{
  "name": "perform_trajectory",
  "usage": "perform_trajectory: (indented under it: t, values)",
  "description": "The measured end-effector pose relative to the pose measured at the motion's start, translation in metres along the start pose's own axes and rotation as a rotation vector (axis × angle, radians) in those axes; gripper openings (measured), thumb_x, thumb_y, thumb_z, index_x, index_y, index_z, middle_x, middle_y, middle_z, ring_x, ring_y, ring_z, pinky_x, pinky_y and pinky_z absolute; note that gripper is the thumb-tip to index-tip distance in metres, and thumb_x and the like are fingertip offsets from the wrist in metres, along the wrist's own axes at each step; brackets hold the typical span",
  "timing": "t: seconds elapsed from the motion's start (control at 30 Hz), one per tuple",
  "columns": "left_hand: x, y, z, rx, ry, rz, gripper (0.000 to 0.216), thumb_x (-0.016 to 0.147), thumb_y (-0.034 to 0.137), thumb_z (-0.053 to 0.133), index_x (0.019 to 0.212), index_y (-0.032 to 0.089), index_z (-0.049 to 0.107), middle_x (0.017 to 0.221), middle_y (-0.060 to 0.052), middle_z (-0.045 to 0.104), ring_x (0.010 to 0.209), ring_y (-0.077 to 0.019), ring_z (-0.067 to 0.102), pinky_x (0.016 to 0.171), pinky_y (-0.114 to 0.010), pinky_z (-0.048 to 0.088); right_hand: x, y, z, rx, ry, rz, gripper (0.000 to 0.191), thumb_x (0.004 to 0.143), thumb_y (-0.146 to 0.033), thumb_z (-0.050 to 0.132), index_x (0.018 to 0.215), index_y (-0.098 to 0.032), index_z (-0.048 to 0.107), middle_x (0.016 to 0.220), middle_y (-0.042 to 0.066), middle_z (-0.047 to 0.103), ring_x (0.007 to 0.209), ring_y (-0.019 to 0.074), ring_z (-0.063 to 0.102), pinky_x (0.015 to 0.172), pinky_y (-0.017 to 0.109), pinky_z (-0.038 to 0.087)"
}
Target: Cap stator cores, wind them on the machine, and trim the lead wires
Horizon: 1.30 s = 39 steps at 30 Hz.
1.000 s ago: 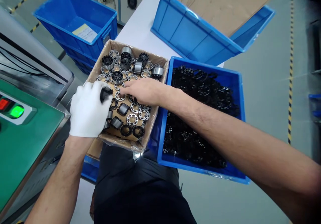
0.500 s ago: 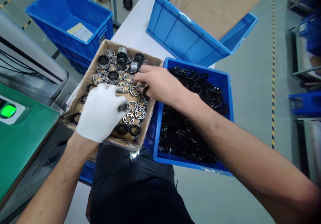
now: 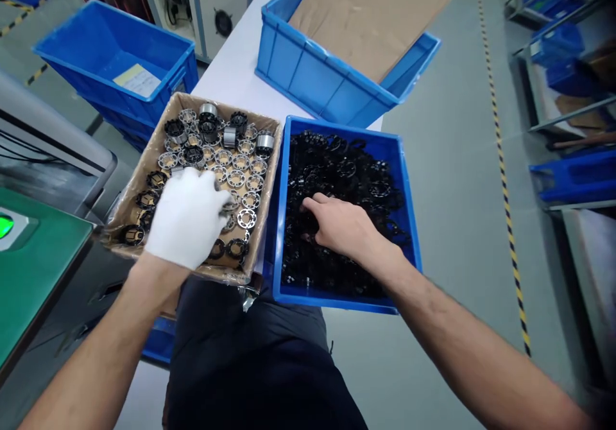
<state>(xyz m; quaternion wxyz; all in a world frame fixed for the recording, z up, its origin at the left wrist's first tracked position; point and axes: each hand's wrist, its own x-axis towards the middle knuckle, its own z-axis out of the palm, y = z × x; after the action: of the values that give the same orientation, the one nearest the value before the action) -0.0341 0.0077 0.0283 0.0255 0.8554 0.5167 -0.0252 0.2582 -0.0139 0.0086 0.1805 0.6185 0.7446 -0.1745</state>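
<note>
My left hand (image 3: 187, 218), in a white glove, is over the plastic-lined cardboard box (image 3: 126, 192), its fingers curled down among the slotted metal ring cores (image 3: 236, 178). What those fingers grip is hidden. Bare, my right hand (image 3: 339, 221) reaches into the blue bin (image 3: 283, 250) heaped with black plastic ring-like parts (image 3: 337, 160). Its fingers are bent into the heap, and anything between them is too dark to make out. Some cores in the box carry black end pieces, such as a taller core (image 3: 264, 144) near the right wall.
Behind the bin, a larger blue crate (image 3: 317, 64) holds a brown cardboard sheet (image 3: 370, 19). Stacked blue crates (image 3: 115, 32) stand at the left with a paper inside. A green machine top (image 3: 43, 257) borders the left side. Shelves with blue bins (image 3: 572, 173) line the right.
My right hand has moved from the cardboard box to the black parts in the blue bin. A core with black ends now shows by the box's right wall. My left hand stays over the box.
</note>
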Motion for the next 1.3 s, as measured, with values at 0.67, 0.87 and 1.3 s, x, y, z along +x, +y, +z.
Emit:
perform_trajectory:
  t: [0.67,0.87,1.3]
  values:
    - [-0.018,0.055,0.043,-1.987,0.121,-0.479,0.071,0.099,0.075,0.082,0.154,0.032,0.067,0.091,0.000,0.079,0.063,-0.0185,0.072,0.048,-0.029,0.054,-0.010,0.019,-0.003,1.057,0.498,-0.290,0.028,0.083,-0.035,0.102,0.076,-0.021,0.078,0.120,0.011,0.089,0.088,0.0214,0.080,0.073,0.033,0.064]
    - [-0.019,0.064,0.050,-1.627,0.355,-0.313,0.075,0.116,0.081,0.048,0.158,0.023,0.073,0.168,-0.011,0.071,0.166,-0.0367,0.058,0.145,-0.054,0.042,-0.004,-0.043,-0.019,1.036,0.547,-0.553,0.018,0.085,-0.018,0.104,0.085,-0.021,0.087,0.122,0.007,0.093,0.094,0.0219,0.089,0.069,0.027,0.066]
    - [-0.024,0.066,0.055,-1.737,0.447,-0.421,0.046,0.118,0.058,0.058,0.153,0.035,0.074,0.177,0.002,0.065,0.176,-0.0301,0.047,0.150,-0.051,0.037,0.011,-0.064,0.002,1.166,0.531,-0.553,0.045,0.093,-0.028,0.103,0.135,-0.028,0.089,0.123,0.003,0.091,0.099,0.0180,0.085,0.073,0.025,0.066]
